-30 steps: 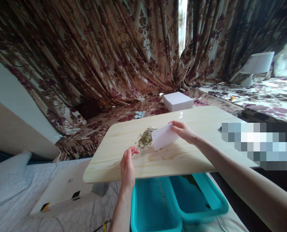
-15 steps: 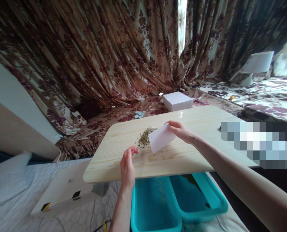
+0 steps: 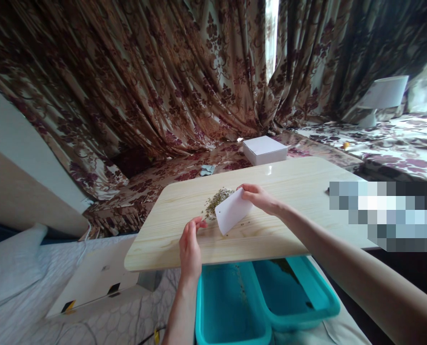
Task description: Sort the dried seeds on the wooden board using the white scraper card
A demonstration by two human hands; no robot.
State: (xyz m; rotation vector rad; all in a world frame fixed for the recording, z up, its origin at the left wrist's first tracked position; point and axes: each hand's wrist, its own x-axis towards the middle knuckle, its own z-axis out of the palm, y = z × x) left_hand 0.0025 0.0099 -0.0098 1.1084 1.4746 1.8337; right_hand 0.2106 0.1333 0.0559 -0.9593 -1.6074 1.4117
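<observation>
A small heap of greenish seeds (image 3: 217, 201) lies on a pale wooden board (image 3: 281, 230). My right hand (image 3: 260, 198) pinches a white plastic scraper card (image 3: 232, 211), whose lower edge touches the board just right of the heap. My left hand (image 3: 190, 248) stands on edge at the board's near side, fingers together and extended, fingertips close to the heap's left, holding nothing. A few stray seeds lie beside the card.
Two teal plastic tubs (image 3: 264, 302) sit under the board's near edge. A white box (image 3: 264, 149) rests beyond the board on floral fabric. Patterned curtains (image 3: 170, 72) hang behind. A flat white box (image 3: 95, 282) lies at the left on bedding. A white lamp (image 3: 382, 98) stands far right.
My right hand has slid the card leftward across the board, closer to the seed heap. My left hand has stayed in place.
</observation>
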